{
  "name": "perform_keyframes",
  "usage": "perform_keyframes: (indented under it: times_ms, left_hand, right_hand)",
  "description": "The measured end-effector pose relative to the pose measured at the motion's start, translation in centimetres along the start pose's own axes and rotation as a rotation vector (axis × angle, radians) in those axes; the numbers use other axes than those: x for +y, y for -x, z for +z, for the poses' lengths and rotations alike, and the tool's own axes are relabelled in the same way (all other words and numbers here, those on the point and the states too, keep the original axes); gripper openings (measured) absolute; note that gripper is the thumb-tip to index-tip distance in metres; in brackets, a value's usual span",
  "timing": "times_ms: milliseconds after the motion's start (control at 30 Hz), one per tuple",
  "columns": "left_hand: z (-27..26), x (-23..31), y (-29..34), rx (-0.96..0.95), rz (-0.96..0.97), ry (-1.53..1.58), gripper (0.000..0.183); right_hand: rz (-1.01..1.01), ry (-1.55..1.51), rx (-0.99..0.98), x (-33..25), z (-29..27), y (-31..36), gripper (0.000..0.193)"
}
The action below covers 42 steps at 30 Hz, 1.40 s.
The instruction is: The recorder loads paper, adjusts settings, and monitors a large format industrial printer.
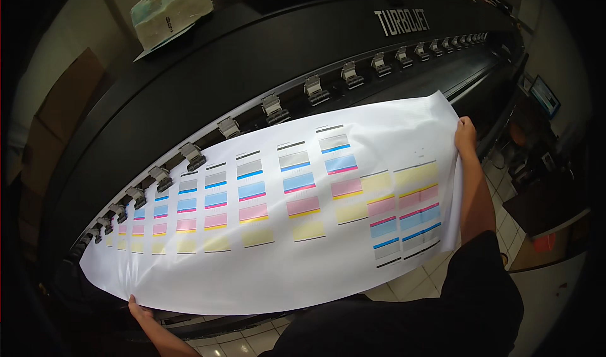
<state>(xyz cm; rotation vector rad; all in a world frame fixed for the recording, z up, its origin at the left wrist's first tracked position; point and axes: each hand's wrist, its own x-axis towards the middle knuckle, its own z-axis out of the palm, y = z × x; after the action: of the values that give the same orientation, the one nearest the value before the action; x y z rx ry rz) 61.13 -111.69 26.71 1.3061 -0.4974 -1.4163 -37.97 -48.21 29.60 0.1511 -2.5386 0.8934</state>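
Observation:
A wide white printed sheet [252,275] spreads across the front of a large-format printer [252,54]. Rows of grey, blue, pink and yellow test blocks are printed on it. At the sheet's lower left edge, my left hand [139,309] pinches the border, and creases run up from that grip. My right hand [466,136] grips the right edge, higher up, where the sheet's upper right corner stands raised. Along its far left side the sheet meets the printer's row of pinch rollers [274,108]. Part of the sheet's right side hangs down beside my right forearm.
A plastic-wrapped package [172,16] lies on top of the printer at the back left. Brown cardboard [66,98] leans at the left. On the right are a monitor [544,96], a dark desk [543,199] and a red container [544,242]. Tiled floor [413,286] shows below.

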Motion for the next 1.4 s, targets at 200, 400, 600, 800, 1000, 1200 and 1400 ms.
perform_keyframes:
  times_ms: [200, 400, 600, 800, 1000, 1200, 1400]
  left_hand:
    - [0.0, -1.4, 2.6, -0.035, 0.022, 0.065, 0.049]
    - [1.7, -3.3, 6.5, -0.009, 0.083, 0.158, 0.052]
    - [0.9, -4.2, 9.6, -0.002, 0.113, 0.159, 0.053]
    - [1.0, -5.7, 10.9, 0.266, 0.256, 0.313, 0.054]
    - [2.3, -5.9, 12.0, 0.168, 0.288, 0.233, 0.053]
    - [0.6, -6.3, 12.9, 0.287, 0.501, 0.239, 0.048]
    - [3.3, -6.7, 15.1, 0.12, 0.421, 0.324, 0.057]
  right_hand:
    - [0.044, 0.225, -0.166, -6.8, 4.7, -10.5, 0.014]
    - [0.077, 0.279, -0.244, -10.3, 8.9, -14.1, 0.025]
    - [0.154, 0.309, -0.231, -12.0, 11.7, -15.5, 0.035]
    - [0.039, 0.194, -0.329, -13.8, 15.3, -16.2, 0.035]
    - [0.061, 0.247, -0.272, -14.1, 15.8, -14.8, 0.028]
    - [-0.993, -0.182, -0.343, -27.5, 12.7, 3.7, 0.02]
    - [-1.215, -0.123, -0.904, -37.8, 13.9, 15.2, 0.057]
